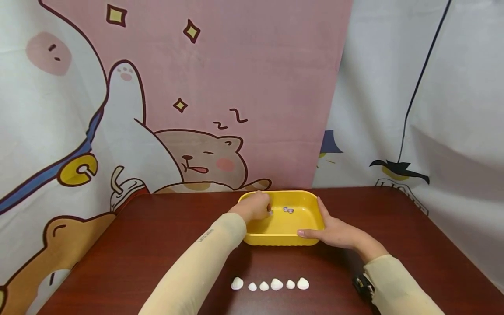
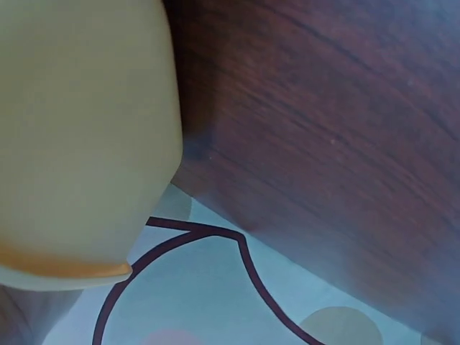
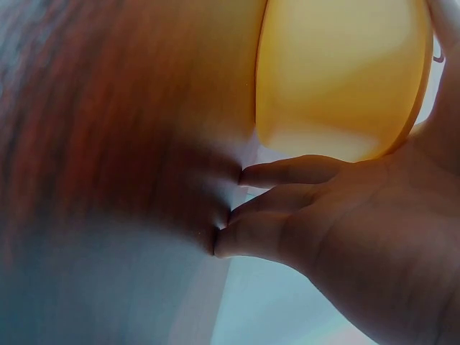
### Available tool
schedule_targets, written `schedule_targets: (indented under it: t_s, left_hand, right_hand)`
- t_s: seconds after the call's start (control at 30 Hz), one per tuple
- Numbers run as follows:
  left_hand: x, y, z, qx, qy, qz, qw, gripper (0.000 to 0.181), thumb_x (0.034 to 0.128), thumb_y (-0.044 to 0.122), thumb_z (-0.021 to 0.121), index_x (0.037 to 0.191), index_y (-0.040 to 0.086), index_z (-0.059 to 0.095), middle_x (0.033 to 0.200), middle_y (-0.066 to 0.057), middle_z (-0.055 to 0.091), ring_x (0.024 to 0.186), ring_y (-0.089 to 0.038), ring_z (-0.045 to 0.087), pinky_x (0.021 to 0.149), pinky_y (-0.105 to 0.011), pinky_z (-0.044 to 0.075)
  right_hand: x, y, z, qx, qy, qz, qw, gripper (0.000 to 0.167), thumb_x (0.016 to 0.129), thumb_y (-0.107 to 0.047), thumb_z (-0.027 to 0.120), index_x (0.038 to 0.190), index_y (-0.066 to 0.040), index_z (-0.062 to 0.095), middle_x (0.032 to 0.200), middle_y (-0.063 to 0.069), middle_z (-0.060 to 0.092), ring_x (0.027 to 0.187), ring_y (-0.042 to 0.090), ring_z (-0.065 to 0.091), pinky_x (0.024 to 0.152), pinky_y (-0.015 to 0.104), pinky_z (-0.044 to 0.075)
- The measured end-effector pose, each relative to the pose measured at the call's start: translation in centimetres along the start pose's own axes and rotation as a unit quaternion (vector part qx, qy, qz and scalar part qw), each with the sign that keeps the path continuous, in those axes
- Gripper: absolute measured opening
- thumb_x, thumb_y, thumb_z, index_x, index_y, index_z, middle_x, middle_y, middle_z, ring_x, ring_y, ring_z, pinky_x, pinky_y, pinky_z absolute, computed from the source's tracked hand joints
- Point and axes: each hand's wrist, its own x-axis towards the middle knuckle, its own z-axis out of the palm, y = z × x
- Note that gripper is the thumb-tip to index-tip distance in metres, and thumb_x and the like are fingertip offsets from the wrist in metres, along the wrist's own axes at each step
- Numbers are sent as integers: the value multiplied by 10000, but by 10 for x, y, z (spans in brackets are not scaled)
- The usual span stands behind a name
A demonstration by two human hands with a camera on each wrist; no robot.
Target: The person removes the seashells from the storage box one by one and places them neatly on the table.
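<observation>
A yellow plastic tray (image 1: 289, 239) stands toward the back of the brown table. My left hand (image 1: 256, 206) reaches over its left side, fingers bent down inside; a small pale purplish shell (image 1: 271, 213) shows at the fingertips, partly hidden, and seems pinched there. Two small purplish shells (image 1: 288, 210) lie on the tray floor to the right. At the tray's right front corner my right hand (image 1: 338, 229) grips, thumb over the front rim and fingers along the outer side. In the right wrist view, fingertips (image 3: 228, 241) of that hand touch the table beside the tray wall.
Several white shells (image 1: 277, 284) lie in a row on the table (image 1: 177, 262), in front of the tray. A cloth backdrop (image 1: 252, 87) with cartoon animals hangs behind the table. The left wrist view shows mostly the tray's outer wall (image 2: 79, 129) and table surface.
</observation>
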Motion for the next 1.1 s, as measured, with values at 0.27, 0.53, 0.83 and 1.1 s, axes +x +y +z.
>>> schedule_targets:
  t_s: [0.27,0.53,0.83,1.1]
  left_hand:
    - [-5,-1,7,-488,-9,87,9988,145,997,296,773,928,170,748,889,46,671,859,-122,561,845,-267,485]
    - [-2,3,10,-822,184,88,9964,168,989,262,763,889,149,686,786,37,580,735,-116,523,702,-258,437]
    - [-2,17,5,-350,-151,-52,9993,134,978,200,727,886,144,647,821,-11,570,733,-159,532,697,-293,450]
    - [-8,15,-3,-1792,-717,299,9807,50,941,102,767,968,88,728,772,3,612,621,-149,593,589,-241,525]
  right_hand:
    - [-2,1,5,59,15,-1,10000,1391,875,-715,730,1669,-96,-228,1672,377,264,1400,467,479,1189,719,349]
    - [-1,0,4,32,90,-77,9999,1387,874,-711,733,1672,-95,-221,1674,371,261,1392,465,485,1190,716,350]
    - [-3,1,2,192,12,-139,9997,1371,885,-676,745,1671,-116,-229,1589,322,393,1292,374,535,1163,659,401]
    - [-2,-2,1,176,29,-57,9998,1384,880,-694,739,1669,-100,-229,1645,357,322,1352,416,514,1189,698,363]
